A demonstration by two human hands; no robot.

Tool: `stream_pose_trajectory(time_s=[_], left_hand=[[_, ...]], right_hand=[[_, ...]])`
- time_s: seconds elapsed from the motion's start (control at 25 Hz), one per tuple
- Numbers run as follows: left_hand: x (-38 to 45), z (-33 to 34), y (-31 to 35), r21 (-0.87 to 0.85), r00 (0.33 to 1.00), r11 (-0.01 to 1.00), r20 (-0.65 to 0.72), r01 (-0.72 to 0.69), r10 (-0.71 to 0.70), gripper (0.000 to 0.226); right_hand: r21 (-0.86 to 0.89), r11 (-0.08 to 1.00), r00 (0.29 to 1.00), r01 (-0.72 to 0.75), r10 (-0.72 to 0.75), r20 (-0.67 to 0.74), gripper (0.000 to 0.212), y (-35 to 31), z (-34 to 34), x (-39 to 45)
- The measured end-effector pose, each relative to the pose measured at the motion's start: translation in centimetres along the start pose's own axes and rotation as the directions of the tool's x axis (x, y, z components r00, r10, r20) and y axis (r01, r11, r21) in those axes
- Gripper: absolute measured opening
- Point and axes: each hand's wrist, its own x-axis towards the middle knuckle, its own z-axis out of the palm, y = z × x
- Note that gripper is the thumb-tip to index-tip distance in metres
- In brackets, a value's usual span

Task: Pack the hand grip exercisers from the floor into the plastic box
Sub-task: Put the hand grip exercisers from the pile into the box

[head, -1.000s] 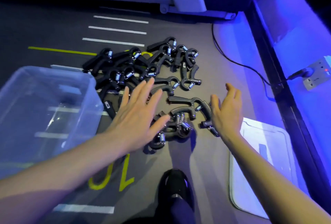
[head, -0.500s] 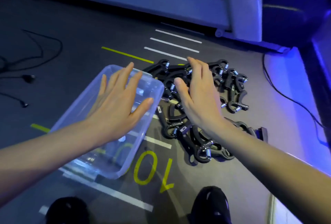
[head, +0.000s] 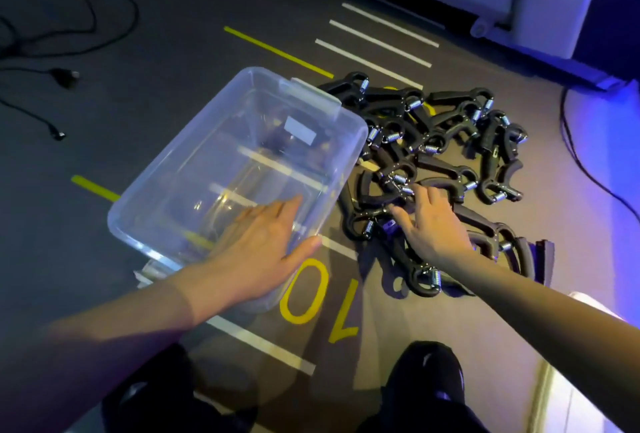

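Evidently your left hand lies flat, fingers spread, steadying the plastic box; your right hand reaches, fingers curling, into the hand grip exercisers, grasp unconfirmed.

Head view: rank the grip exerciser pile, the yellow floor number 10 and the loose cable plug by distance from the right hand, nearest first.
1. Grip exerciser pile: under the right hand, fingertips touching it.
2. Yellow floor number 10: just to its left, nearer the person.
3. Loose cable plug: far left, beyond the box.
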Motion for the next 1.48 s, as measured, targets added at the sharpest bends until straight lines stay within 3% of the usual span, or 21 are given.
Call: stream_pose_trajectory(time_s=[0.2,0.52,0.76,1.0,1.16,1.36,1.48], left_hand=[[1.2,2.0,2.0,0.018,0.997,0.997,0.01,-0.075,0.075,0.078],[1.1,2.9,2.2,-0.051,0.998,0.998,-0.051,-0.038,0.035,0.073],[1.1,2.8,2.3,-0.07,0.999,0.997,-0.05,-0.013,0.009,0.074],[1.0,3.3,2.0,-0.096,0.999,0.995,-0.053,-0.014,0.009,0.077],[1.0,3.2,2.1,-0.091,0.999,0.996,-0.048,-0.01,0.006,0.073],[0.8,2.9,1.9,-0.107,0.998,0.994,-0.058,-0.021,0.015,0.065],[0.9,2.8,1.9,-0.12,0.998,0.993,-0.054,-0.02,0.014,0.061]], right_hand=[[-0.078,0.99,0.957,-0.117,0.134,0.259,0.051,3.9,3.6,-1.1],[-0.207,0.965,0.961,-0.163,0.203,0.188,0.043,4.8,4.8,-1.2],[-0.163,0.944,0.937,-0.285,0.311,0.16,0.049,4.6,4.3,-0.6],[-0.159,0.964,0.958,-0.211,0.237,0.165,0.018,4.7,4.4,-0.7],[-0.164,0.968,0.964,-0.189,0.215,0.155,0.02,5.1,3.6,-1.5],[0.023,0.997,0.973,-0.079,0.072,0.219,0.007,6.4,0.7,-1.9],[0.069,0.996,0.98,-0.061,0.046,0.192,0.012,6.7,-0.7,-1.6]])
